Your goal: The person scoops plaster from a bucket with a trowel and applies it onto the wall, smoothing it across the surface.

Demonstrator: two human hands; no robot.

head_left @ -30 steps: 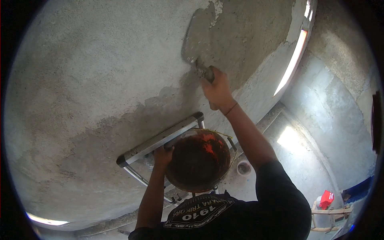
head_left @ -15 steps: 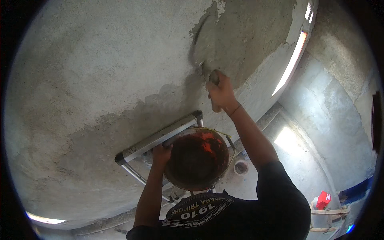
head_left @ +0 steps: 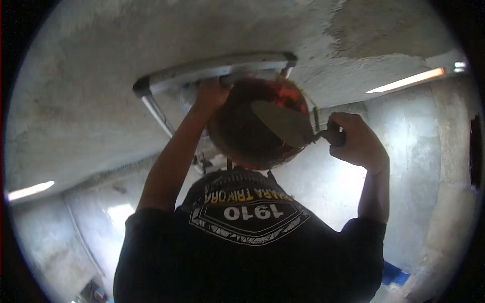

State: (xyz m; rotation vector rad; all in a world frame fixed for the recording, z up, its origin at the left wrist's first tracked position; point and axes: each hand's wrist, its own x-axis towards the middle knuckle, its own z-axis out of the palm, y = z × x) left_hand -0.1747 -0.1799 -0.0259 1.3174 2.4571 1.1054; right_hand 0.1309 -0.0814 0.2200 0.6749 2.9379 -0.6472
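Note:
My right hand (head_left: 359, 142) is wrapped around the dark handle of a trowel (head_left: 284, 124). The trowel's broad, pointed blade lies over the mouth of a round bucket (head_left: 252, 160), whose dark inside has orange-red patches. I cannot tell whether the blade touches what is in it. At the bucket's far left rim, my left hand (head_left: 214, 94) is closed on the edge, its fingers partly hidden. The bucket sits against the top bar of a metal ladder (head_left: 212, 68) with black end caps.
Beyond the ladder rises a rough plastered wall (head_left: 96, 96), with a darker, uneven plaster patch (head_left: 399, 33) at upper right. Bright narrow openings (head_left: 406, 81) show at the right and left. A blue object (head_left: 395, 274) lies at lower right.
My right hand has drawn the trowel back from the wall, down and rightward, bringing its blade over the bucket. My left hand stays on the rim. The whole view has shifted.

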